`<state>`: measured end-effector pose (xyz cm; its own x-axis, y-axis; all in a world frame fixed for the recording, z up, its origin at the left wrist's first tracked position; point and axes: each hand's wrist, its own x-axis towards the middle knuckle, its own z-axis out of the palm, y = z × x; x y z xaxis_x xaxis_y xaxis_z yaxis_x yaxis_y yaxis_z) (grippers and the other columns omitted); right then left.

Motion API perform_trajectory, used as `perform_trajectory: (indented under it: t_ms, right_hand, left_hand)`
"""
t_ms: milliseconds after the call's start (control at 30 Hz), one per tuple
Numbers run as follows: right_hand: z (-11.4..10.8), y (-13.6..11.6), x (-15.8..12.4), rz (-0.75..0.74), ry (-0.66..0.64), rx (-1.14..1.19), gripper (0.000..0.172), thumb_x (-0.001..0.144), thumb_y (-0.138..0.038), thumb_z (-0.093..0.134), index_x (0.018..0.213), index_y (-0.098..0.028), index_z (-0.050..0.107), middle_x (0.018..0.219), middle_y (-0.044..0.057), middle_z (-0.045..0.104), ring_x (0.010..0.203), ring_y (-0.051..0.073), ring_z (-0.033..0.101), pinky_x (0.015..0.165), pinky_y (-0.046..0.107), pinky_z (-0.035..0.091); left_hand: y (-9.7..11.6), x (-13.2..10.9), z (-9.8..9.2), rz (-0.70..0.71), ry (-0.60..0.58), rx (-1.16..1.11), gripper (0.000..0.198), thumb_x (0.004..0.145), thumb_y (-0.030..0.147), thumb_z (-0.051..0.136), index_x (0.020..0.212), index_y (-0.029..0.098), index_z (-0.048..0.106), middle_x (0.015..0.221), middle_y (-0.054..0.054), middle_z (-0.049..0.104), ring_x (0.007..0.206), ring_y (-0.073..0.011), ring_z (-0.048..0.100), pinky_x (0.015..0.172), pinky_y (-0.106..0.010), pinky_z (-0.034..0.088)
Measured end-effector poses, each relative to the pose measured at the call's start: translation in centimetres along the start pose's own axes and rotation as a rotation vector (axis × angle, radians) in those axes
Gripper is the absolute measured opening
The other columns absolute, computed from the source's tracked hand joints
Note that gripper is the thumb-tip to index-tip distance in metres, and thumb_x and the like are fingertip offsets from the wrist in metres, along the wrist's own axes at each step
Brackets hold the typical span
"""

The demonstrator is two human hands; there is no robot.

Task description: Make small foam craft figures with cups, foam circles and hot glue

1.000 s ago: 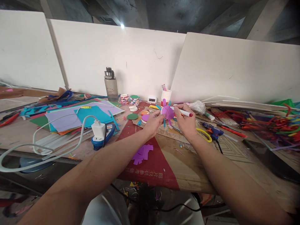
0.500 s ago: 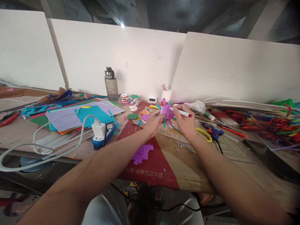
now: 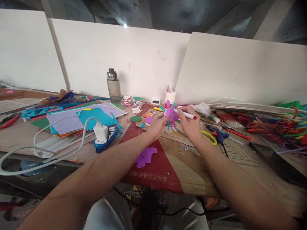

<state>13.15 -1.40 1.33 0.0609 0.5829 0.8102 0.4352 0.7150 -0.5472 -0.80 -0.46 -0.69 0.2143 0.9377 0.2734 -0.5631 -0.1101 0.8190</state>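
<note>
Between my hands, above the table, is a round purple paper craft point(image 3: 171, 113) with purple and blue strips sticking out around it. My left hand point(image 3: 157, 125) pinches its left edge with the fingers closed. My right hand point(image 3: 189, 124) grips a white marker point(image 3: 188, 115) with a red end, its tip side at the craft's right part. Whether the tip touches the paper I cannot tell. Cut purple paper pieces point(image 3: 146, 156) lie on the cardboard below my left forearm. A purple-topped disc point(image 3: 148, 120) and a green disc point(image 3: 135, 118) sit left of my left hand.
A water bottle point(image 3: 114, 86) and a small clock point(image 3: 155, 101) stand at the back near a paper cup point(image 3: 170, 97) of pens. Coloured sheets point(image 3: 64, 121) and a charger point(image 3: 100, 132) with a looping cable lie left. A glue gun point(image 3: 217, 133) and yellow-handled scissors point(image 3: 208, 138) lie right.
Almost nothing differs. Both hands keep their hold on the craft and the marker, with at most a tiny shift of the marker.
</note>
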Motion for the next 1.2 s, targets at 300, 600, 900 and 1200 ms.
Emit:
perform_trajectory:
  t_ms: [300,600,900,1200]
  right_hand:
    - [0.08,0.29,-0.01,0.013,-0.006,-0.005,0.015,0.088,-0.033,0.058,0.082,-0.021,0.065,0.081,0.002,0.068,0.075,0.018,0.061,0.077,0.034,0.049]
    - [0.07,0.13,-0.06,0.017,-0.013,-0.003,0.014,0.088,-0.033,0.058,0.082,-0.021,0.064,0.080,0.002,0.067,0.074,0.018,0.060,0.075,0.034,0.048]
    - [0.14,-0.12,-0.09,0.016,-0.017,0.011,0.015,0.088,-0.032,0.057,0.081,-0.020,0.063,0.080,0.002,0.068,0.074,0.017,0.060,0.075,0.033,0.048]
    - [0.12,-0.03,-0.07,0.000,-0.019,-0.011,0.016,0.088,-0.035,0.057,0.081,-0.022,0.062,0.080,0.001,0.068,0.075,0.018,0.061,0.075,0.033,0.049]
  left_hand:
    - [-0.31,0.47,-0.33,-0.006,0.033,0.022,0.017,0.071,0.025,0.074,0.080,0.015,0.063,0.066,0.000,0.061,0.066,-0.0115,0.059,0.076,-0.029,0.051]
    - [-0.16,0.28,-0.14,-0.005,0.025,0.032,0.015,0.071,0.023,0.073,0.079,0.015,0.063,0.067,0.001,0.060,0.067,-0.0113,0.058,0.075,-0.029,0.050]
    - [-0.08,0.06,-0.06,0.014,0.004,0.014,0.018,0.070,0.025,0.074,0.081,0.015,0.063,0.069,0.000,0.060,0.066,-0.0108,0.057,0.076,-0.029,0.050]
    - [-0.19,0.40,-0.22,-0.003,0.042,0.042,0.017,0.071,0.025,0.075,0.080,0.016,0.064,0.063,0.001,0.057,0.064,-0.0108,0.057,0.074,-0.028,0.050]
